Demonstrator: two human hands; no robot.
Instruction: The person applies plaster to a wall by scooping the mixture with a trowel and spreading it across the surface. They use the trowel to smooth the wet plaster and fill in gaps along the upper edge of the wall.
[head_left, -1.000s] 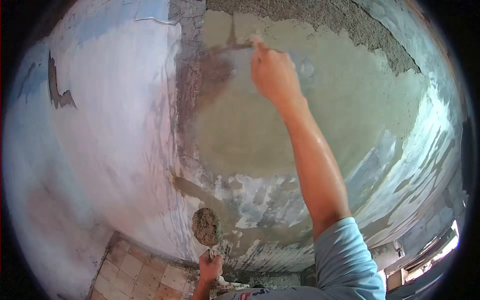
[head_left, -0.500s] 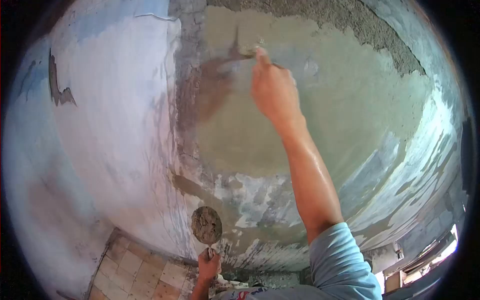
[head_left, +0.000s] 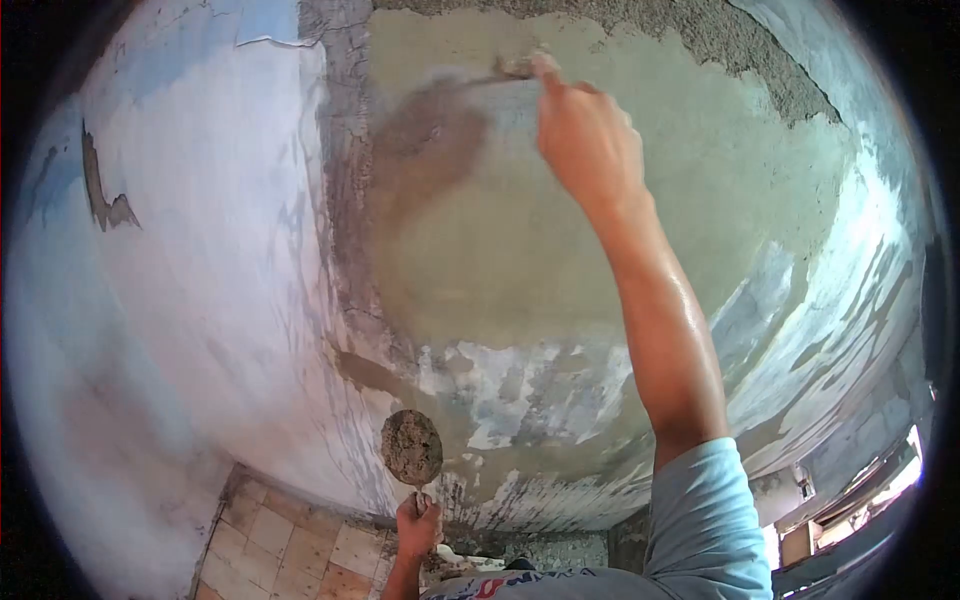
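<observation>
Mortar-loaded trowel (head_left: 411, 447) gripped above left hand (head_left: 418, 527), right hand (head_left: 588, 140) pressing small tool (head_left: 515, 68) on plaster (head_left: 520, 250)

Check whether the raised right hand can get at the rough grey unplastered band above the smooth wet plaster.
Probably yes: the right hand is raised just below the rough grey band, and nothing stands between them.

the wall (head_left: 200, 250) curves round a corner and carries flaking white and blue paint, with a dark chip (head_left: 100, 205) at the left. a broad patch of smooth grey-brown plaster (head_left: 520, 240) lies on it right of the corner, with a darker damp smear (head_left: 430, 135) near its upper left. rough coarse render (head_left: 730, 45) borders the patch above. below the wall, the floor (head_left: 290, 550) shows tan square tiles.
</observation>
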